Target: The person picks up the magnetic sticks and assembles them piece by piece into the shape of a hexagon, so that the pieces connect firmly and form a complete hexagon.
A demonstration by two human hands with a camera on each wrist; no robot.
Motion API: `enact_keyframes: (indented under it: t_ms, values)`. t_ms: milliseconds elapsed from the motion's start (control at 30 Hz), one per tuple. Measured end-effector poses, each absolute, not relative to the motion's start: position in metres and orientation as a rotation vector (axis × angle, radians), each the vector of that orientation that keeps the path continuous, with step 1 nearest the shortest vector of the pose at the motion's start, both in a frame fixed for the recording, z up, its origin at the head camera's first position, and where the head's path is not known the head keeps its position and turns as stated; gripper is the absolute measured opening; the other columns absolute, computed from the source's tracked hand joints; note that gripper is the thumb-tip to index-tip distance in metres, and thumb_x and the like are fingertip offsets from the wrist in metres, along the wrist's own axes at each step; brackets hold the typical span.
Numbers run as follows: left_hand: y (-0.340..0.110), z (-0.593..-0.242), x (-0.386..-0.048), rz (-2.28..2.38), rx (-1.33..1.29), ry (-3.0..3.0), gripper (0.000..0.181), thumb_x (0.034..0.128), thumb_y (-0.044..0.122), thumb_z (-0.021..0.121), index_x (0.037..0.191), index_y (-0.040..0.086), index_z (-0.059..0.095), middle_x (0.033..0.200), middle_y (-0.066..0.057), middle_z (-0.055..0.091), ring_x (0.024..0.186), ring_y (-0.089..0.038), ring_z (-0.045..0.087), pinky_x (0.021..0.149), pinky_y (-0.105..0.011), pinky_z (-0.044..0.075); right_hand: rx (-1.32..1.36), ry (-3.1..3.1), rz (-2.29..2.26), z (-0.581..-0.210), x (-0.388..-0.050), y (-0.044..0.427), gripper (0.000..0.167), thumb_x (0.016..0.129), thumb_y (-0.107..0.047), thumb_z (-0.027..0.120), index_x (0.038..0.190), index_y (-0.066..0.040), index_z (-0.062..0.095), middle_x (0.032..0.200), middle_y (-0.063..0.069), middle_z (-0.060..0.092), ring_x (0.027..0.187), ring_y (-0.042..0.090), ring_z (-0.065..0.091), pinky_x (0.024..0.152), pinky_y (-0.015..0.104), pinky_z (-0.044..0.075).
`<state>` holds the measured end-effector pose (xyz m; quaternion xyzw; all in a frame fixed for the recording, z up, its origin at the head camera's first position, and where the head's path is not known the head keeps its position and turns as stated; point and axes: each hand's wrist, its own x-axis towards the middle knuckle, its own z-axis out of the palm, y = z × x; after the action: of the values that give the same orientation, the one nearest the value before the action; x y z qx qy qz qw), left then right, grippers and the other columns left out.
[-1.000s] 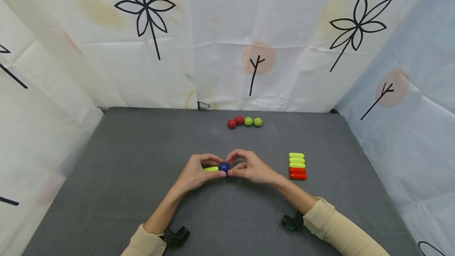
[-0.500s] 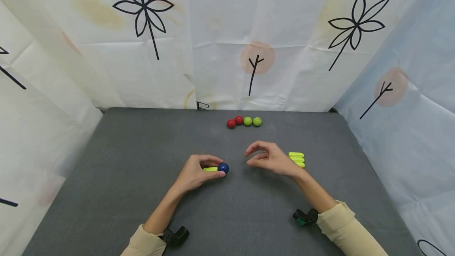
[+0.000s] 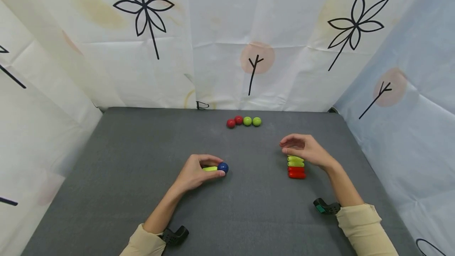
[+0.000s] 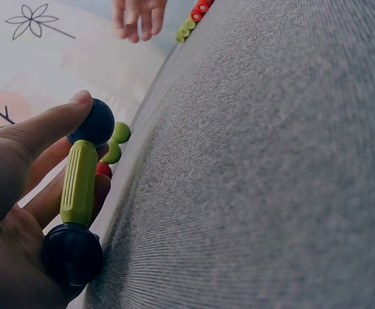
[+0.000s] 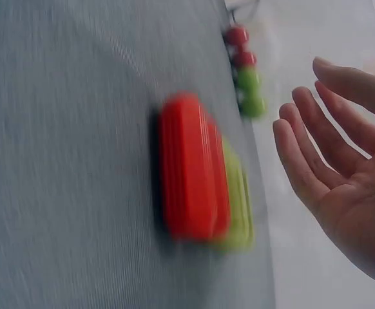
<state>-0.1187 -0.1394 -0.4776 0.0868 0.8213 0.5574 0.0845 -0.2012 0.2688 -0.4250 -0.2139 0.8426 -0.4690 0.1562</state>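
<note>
My left hand (image 3: 195, 172) grips a yellow-green ribbed rod (image 4: 78, 183) with a ball at each end. One blue ball (image 4: 95, 122) sits at the far tip, under the thumb and fingers; a second dark blue ball (image 4: 72, 253) joins the other end, near the palm. Over on the right, my right hand (image 3: 305, 148) hovers with relaxed fingers and nothing in it. Just below it, yellow-green rods (image 3: 296, 164) and red rods (image 3: 296, 173) lie side by side in a row. The hand covers the row's far end in the head view.
Two red balls (image 3: 231, 123) and two green balls (image 3: 256, 121) stand in a line near the back of the grey table (image 3: 142, 145). A white printed cloth (image 3: 220, 50) rises behind the table and along its sides.
My right hand has let go of the blue ball and moved right to above the rods. The left hand stays in place, still holding the rod with its balls.
</note>
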Motion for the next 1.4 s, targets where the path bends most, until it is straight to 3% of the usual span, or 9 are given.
enact_keyframes:
  t_ms: [233,567,767,1000,1233,1400]
  values:
    - [-0.139,-0.476,-0.119,1.660,0.239,2.454,0.036,0.0842,0.032,0.096,0.116,0.020,0.083,0.110,0.000,0.084,0.099,-0.012,0.077,0.086,-0.023,0.059,-0.494,2.515,-1.186,-0.432,-0.209,0.306,0.033,0.103,-0.020,0.076,0.129,0.000,0.073,0.127,0.022,0.076,0.102,0.003,0.071,0.089,0.023,0.060]
    - [-0.139,-0.478,-0.118,1.677,0.237,2.441,0.036,0.0846,0.033,0.095,0.116,0.020,0.083,0.109,-0.001,0.084,0.098,-0.012,0.077,0.085,-0.023,0.059,-0.484,2.522,-1.055,-0.448,-0.215,0.327,0.029,0.102,-0.018,0.076,0.126,-0.001,0.076,0.122,0.017,0.078,0.095,0.006,0.068,0.080,0.023,0.057]
    - [-0.140,-0.479,-0.118,1.697,0.278,2.448,0.035,0.0850,0.030,0.095,0.116,0.018,0.083,0.110,-0.002,0.084,0.099,-0.013,0.077,0.084,-0.023,0.059,-0.443,2.564,-1.032,-0.449,-0.217,0.324,0.030,0.103,-0.018,0.076,0.126,0.001,0.077,0.121,0.019,0.079,0.095,0.008,0.067,0.078,0.023,0.056]
    - [-0.139,-0.479,-0.118,1.699,0.288,2.450,0.035,0.0849,0.030,0.095,0.115,0.018,0.083,0.109,-0.002,0.085,0.098,-0.013,0.078,0.083,-0.022,0.059,-0.383,2.634,-1.039,-0.441,-0.213,0.317,0.033,0.105,-0.023,0.074,0.130,-0.001,0.077,0.129,0.021,0.078,0.107,0.013,0.073,0.082,0.021,0.057]
    - [-0.138,-0.481,-0.119,1.697,0.281,2.451,0.035,0.0848,0.031,0.095,0.115,0.019,0.083,0.108,-0.001,0.085,0.098,-0.013,0.077,0.083,-0.022,0.059,-0.398,2.537,-1.256,-0.425,-0.202,0.295,0.036,0.105,-0.020,0.074,0.131,0.004,0.073,0.130,0.028,0.076,0.104,0.015,0.081,0.089,0.030,0.065]
    - [-0.137,-0.482,-0.119,1.699,0.273,2.453,0.034,0.0856,0.032,0.095,0.115,0.019,0.083,0.108,-0.002,0.084,0.097,-0.013,0.077,0.082,-0.023,0.059,-0.446,2.477,-1.374,-0.421,-0.196,0.273,0.031,0.103,-0.018,0.076,0.126,0.003,0.075,0.123,0.026,0.078,0.100,0.019,0.081,0.085,0.032,0.065]
